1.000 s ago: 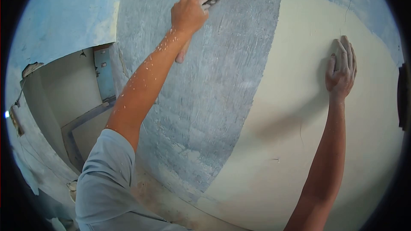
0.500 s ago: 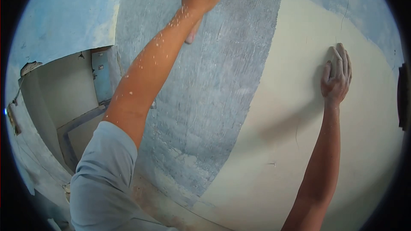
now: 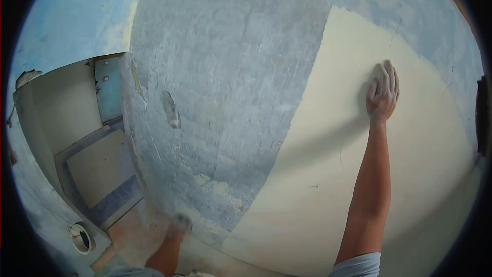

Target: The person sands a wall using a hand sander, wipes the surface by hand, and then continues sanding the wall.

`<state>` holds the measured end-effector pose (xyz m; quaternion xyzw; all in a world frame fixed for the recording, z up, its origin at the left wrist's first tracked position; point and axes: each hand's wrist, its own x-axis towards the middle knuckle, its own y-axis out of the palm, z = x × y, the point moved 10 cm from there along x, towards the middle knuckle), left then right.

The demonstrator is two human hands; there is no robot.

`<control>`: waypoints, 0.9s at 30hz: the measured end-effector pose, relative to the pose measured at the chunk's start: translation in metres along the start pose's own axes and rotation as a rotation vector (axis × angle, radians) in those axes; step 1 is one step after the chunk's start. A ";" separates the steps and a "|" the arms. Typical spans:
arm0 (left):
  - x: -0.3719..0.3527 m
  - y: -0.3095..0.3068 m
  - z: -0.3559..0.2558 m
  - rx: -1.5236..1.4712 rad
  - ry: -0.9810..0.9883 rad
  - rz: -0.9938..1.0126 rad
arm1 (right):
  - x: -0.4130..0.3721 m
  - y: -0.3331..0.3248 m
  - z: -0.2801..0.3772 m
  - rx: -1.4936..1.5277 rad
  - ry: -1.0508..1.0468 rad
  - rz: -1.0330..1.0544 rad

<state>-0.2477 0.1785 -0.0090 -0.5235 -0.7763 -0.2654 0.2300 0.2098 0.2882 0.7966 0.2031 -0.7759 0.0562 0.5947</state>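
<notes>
On the cream patch of the wall (image 3: 328, 138), at the right, my right hand (image 3: 383, 92) lies flat, its dusty grey fingers stretched upward. Low in the view is my left hand (image 3: 178, 225), in front of the lower wall, smeared by motion. Its fingers and anything in them cannot be made out. Between the two hands stretches the grey scraped part of the wall (image 3: 230, 82), streaked and rough, with a chipped hole (image 3: 171, 110) at its left.
At the left, a wall opening shows a blue panel (image 3: 108, 90) and a framed pale panel (image 3: 100, 166). A round white container (image 3: 81, 238) with something dark inside is at the lower left. A thin crack (image 3: 402, 10) runs down the upper right wall.
My left hand has dropped from the top of the grey wall, where it held a dark object, to the bottom. My right hand stays on the cream patch. The view has shifted slightly.
</notes>
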 end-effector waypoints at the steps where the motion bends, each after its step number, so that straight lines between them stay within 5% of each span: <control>1: -0.055 -0.005 0.018 -0.053 -0.049 -0.064 | 0.002 0.001 0.001 -0.002 -0.009 -0.001; 4: -0.165 -0.026 0.032 -0.241 -0.199 -0.250 | 0.004 0.005 0.000 -0.015 0.009 0.009; 8: -0.131 0.002 0.077 -0.477 -0.533 -0.488 | 0.000 0.011 -0.004 -0.007 0.011 0.078; 14: -0.165 0.048 0.007 -0.791 -1.116 -0.797 | -0.015 0.017 -0.011 -0.027 -0.028 0.160; 19: -0.230 0.057 0.047 -0.827 -1.071 -0.882 | -0.045 -0.011 -0.007 -0.004 -0.015 0.304; 21: -0.263 0.059 0.069 -0.770 -0.968 -0.798 | -0.072 -0.035 -0.004 0.280 0.074 0.355; 22: -0.265 0.059 0.028 -0.753 -0.996 -0.795 | -0.094 -0.062 0.000 0.402 0.286 0.383; 24: -0.206 0.105 -0.069 -0.881 -1.234 -1.053 | -0.180 -0.112 -0.003 0.358 0.217 0.383; 26: -0.229 0.104 -0.051 -0.987 -1.274 -0.984 | -0.362 -0.153 -0.040 0.449 0.720 0.644; 27: -0.211 0.103 -0.059 -0.993 -1.128 -0.797 | -0.356 -0.149 -0.049 0.451 0.708 0.632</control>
